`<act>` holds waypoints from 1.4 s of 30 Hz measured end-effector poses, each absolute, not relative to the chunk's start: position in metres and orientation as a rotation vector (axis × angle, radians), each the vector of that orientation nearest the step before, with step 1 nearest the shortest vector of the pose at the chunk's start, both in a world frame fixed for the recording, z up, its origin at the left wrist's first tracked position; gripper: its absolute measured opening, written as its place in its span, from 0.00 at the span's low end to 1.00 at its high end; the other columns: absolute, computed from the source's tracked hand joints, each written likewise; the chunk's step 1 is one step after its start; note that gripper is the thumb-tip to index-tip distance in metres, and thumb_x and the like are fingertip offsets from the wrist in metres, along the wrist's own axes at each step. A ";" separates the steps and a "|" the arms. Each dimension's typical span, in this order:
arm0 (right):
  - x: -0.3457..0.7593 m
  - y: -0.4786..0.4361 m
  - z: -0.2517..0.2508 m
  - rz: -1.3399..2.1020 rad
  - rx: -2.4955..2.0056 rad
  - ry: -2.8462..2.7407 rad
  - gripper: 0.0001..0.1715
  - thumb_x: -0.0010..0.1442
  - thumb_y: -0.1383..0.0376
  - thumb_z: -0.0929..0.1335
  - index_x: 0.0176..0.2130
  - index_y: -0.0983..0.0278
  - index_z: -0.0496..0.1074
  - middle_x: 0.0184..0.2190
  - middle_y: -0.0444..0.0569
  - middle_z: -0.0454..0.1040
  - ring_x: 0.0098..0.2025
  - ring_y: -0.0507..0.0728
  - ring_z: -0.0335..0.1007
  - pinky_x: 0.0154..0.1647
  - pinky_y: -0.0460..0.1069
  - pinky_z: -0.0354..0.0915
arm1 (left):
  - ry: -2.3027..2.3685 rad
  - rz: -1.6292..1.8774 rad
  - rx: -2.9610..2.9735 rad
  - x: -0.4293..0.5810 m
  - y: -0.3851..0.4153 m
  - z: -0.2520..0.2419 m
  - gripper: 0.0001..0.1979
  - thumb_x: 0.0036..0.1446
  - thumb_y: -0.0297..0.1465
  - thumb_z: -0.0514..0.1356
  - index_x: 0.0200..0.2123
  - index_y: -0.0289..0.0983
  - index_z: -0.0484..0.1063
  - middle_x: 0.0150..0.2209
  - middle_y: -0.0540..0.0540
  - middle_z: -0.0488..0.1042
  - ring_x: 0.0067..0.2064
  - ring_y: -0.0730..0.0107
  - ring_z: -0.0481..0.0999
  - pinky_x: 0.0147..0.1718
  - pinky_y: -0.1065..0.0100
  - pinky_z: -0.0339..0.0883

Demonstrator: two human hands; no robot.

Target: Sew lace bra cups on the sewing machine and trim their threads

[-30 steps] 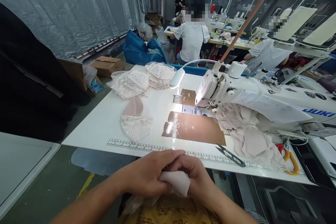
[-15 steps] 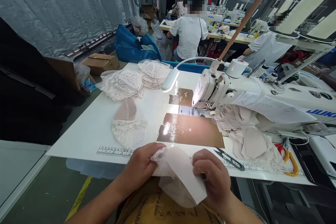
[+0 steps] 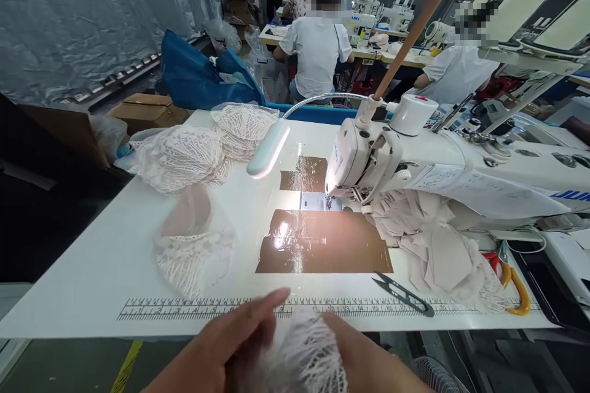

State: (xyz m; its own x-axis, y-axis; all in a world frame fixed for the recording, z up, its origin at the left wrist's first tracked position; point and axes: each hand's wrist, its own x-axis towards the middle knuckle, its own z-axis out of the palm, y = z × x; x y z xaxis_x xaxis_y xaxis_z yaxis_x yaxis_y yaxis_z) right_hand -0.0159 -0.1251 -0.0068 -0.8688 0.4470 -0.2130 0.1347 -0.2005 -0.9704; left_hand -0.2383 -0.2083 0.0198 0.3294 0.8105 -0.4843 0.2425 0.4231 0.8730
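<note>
At the bottom centre, a white lace piece (image 3: 311,350) lies between my hands, blurred by motion. My left hand (image 3: 244,334) is beside its left side, with a finger stretched toward the table; its other fingers are partly hidden. My right hand (image 3: 354,353) is against the piece's right side, its fingers hidden behind the fabric. Ahead stands a white sewing machine (image 3: 396,147), its needle area above a metal plate (image 3: 313,201). A single beige and lace piece (image 3: 193,239) lies to the left on the white table (image 3: 115,245).
Lace stacks (image 3: 179,156) sit at the back left. Right of the brown tape (image 3: 322,242) are beige pieces (image 3: 442,258), black thread snips (image 3: 403,295) and orange-handled scissors (image 3: 519,288). A lamp (image 3: 268,148) hangs over the table. People sit farther back.
The view has shifted closer to the table. My hands have moved lower and closer together, and the fabric between them has turned from its smooth side to show white lace.
</note>
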 end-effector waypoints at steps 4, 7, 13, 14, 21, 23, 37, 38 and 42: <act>-0.019 -0.120 -0.003 2.343 -0.570 -1.660 0.18 0.48 0.54 0.76 0.30 0.65 0.74 0.25 0.40 0.67 0.29 0.51 0.63 0.34 0.45 0.63 | 1.270 0.417 1.263 -0.240 -0.188 0.009 0.47 0.42 0.34 0.69 0.65 0.51 0.54 0.63 0.47 0.62 0.60 0.48 0.63 0.61 0.53 0.57; -0.019 -0.115 -0.001 2.399 -0.664 -1.439 0.17 0.49 0.55 0.75 0.28 0.66 0.72 0.26 0.41 0.65 0.28 0.49 0.60 0.30 0.44 0.60 | 1.168 0.395 1.274 -0.234 -0.180 0.008 0.31 0.47 0.29 0.64 0.57 0.45 0.66 0.54 0.48 0.72 0.51 0.54 0.72 0.51 0.61 0.69; -0.010 -0.107 -0.009 2.266 -0.717 -1.449 0.14 0.50 0.62 0.76 0.34 0.67 0.74 0.25 0.40 0.67 0.28 0.48 0.58 0.29 0.43 0.55 | 1.151 0.460 1.500 -0.246 -0.155 0.030 0.14 0.54 0.31 0.60 0.46 0.41 0.72 0.42 0.49 0.75 0.40 0.64 0.74 0.38 0.70 0.70; -0.009 -0.107 -0.012 2.313 -0.687 -1.441 0.15 0.50 0.62 0.76 0.36 0.67 0.74 0.26 0.41 0.68 0.28 0.48 0.59 0.29 0.43 0.56 | 1.165 0.515 1.594 -0.247 -0.144 0.033 0.17 0.56 0.32 0.59 0.50 0.42 0.70 0.47 0.47 0.74 0.44 0.63 0.73 0.42 0.68 0.70; -0.003 -0.117 -0.032 2.546 -0.696 -1.443 0.20 0.50 0.55 0.76 0.36 0.67 0.74 0.25 0.42 0.71 0.27 0.49 0.64 0.28 0.43 0.59 | 1.177 0.326 2.537 -0.191 -0.055 -0.004 0.22 0.66 0.34 0.50 0.61 0.35 0.63 0.63 0.39 0.63 0.64 0.51 0.59 0.61 0.51 0.53; 0.001 -0.117 -0.033 2.546 -0.718 -1.440 0.21 0.49 0.55 0.76 0.36 0.67 0.75 0.26 0.42 0.71 0.27 0.49 0.64 0.29 0.43 0.59 | 1.380 0.201 2.555 -0.186 -0.045 -0.017 0.25 0.66 0.38 0.50 0.62 0.31 0.61 0.64 0.35 0.60 0.64 0.47 0.58 0.59 0.48 0.55; 0.010 -0.089 -0.016 1.963 -0.743 -1.522 0.30 0.58 0.59 0.72 0.58 0.58 0.65 0.35 0.46 0.71 0.35 0.52 0.68 0.36 0.48 0.66 | 0.967 0.539 1.388 -0.235 -0.111 0.029 0.44 0.50 0.53 0.63 0.65 0.41 0.56 0.63 0.38 0.61 0.62 0.47 0.64 0.58 0.51 0.61; 0.009 -0.088 -0.018 1.910 -0.780 -1.510 0.30 0.59 0.59 0.71 0.59 0.58 0.64 0.35 0.46 0.71 0.35 0.52 0.68 0.36 0.48 0.67 | 0.915 0.545 1.334 -0.231 -0.113 0.027 0.46 0.47 0.52 0.66 0.65 0.40 0.57 0.61 0.37 0.64 0.60 0.47 0.66 0.56 0.51 0.63; 0.008 -0.084 -0.024 1.630 -0.897 -1.567 0.23 0.63 0.61 0.67 0.58 0.57 0.64 0.34 0.45 0.72 0.34 0.52 0.69 0.34 0.47 0.66 | 0.880 0.591 1.181 -0.215 -0.116 0.012 0.23 0.56 0.44 0.62 0.49 0.34 0.70 0.41 0.43 0.73 0.41 0.63 0.74 0.39 0.65 0.70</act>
